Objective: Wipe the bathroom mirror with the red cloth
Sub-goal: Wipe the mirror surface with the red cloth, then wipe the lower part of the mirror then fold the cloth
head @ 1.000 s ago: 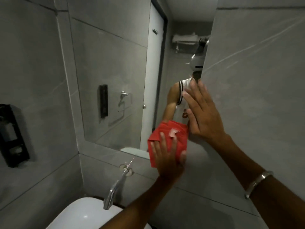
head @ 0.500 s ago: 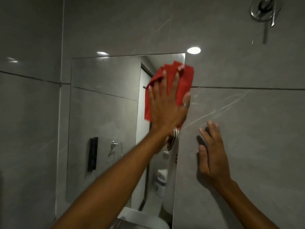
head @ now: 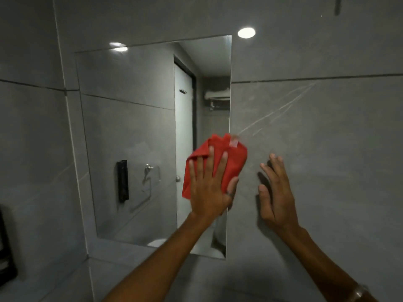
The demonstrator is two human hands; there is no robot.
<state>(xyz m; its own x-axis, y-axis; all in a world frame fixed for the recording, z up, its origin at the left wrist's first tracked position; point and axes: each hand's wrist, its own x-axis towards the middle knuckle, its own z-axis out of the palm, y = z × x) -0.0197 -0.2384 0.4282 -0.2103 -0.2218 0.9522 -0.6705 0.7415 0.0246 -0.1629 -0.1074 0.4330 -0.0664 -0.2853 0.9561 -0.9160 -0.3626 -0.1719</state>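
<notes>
A frameless rectangular mirror is fixed to the grey tiled wall. The crumpled red cloth lies against the mirror's right edge at mid height, partly over the tile beside it. My left hand presses flat on the cloth with fingers spread, a ring on one finger. My right hand rests open against the bare wall just right of the mirror, holding nothing.
The grey tiled wall runs right of the mirror with pale streaks. A black dispenser hangs on the left wall. The mirror reflects a white door, a towel ring and a black fixture. A ceiling light glare shows above.
My left hand has slid the red cloth down from the mirror's top right corner to mid height along its right edge. My right hand stays on the wall.
</notes>
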